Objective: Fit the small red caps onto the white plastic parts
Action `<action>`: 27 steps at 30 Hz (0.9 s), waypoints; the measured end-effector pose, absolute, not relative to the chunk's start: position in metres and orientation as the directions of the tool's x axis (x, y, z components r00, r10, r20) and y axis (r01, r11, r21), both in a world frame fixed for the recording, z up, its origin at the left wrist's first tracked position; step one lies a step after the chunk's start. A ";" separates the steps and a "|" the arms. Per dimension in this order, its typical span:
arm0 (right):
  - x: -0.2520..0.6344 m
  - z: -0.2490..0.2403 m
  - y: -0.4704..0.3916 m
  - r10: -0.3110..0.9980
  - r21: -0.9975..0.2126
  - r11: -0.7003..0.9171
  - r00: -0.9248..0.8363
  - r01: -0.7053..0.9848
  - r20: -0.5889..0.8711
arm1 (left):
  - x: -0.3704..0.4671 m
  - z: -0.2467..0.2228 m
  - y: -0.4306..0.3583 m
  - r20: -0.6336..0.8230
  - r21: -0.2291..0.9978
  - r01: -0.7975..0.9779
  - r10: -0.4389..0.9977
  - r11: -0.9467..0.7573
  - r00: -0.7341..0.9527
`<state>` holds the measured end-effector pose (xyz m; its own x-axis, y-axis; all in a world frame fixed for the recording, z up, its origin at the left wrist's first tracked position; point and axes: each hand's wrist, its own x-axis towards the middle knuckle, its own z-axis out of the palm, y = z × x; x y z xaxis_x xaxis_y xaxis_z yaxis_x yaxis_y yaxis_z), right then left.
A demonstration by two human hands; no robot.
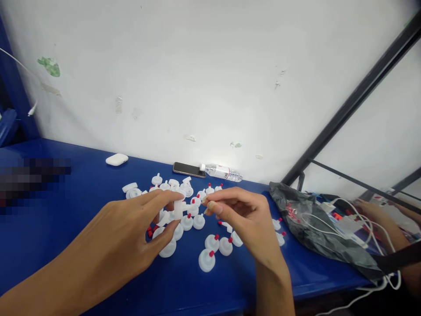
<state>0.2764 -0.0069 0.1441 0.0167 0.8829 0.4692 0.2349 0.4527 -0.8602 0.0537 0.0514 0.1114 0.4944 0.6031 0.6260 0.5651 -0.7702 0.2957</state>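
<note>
In the head view my left hand (144, 232) grips a white nozzle cap (178, 210) by its rim, between thumb and fingers. The cap lies on its side in the air, its spout pointing right. Just right of the spout, my right hand (241, 215) has thumb and fingertips pinched together; whatever they hold is hidden. Below and around both hands, several white nozzle caps are scattered on the blue table. Some carry red tips, like the front cap (207, 260); others, such as the back cap (157, 179), have bare spouts. Loose red tips (150, 231) lie beside my left hand.
Along the wall lie a white earbud case (117, 159), a phone (188, 169) and a clear water bottle (222, 171). At right, a dark plastic bag (315, 237) with cables sits on the blue table (108, 202) by a black metal frame (351, 83).
</note>
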 end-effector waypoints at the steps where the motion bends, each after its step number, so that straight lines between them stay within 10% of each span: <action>1: 0.277 0.144 -0.007 0.884 -0.863 0.453 0.016 0.226 0.468 | 0.053 0.111 0.052 0.621 0.294 0.569 0.606 -0.768 0.497; 27: 0.277 0.142 -0.010 0.868 -0.837 0.490 -0.048 0.243 0.494 | 0.052 0.107 0.052 0.606 0.277 0.575 0.604 -0.770 0.517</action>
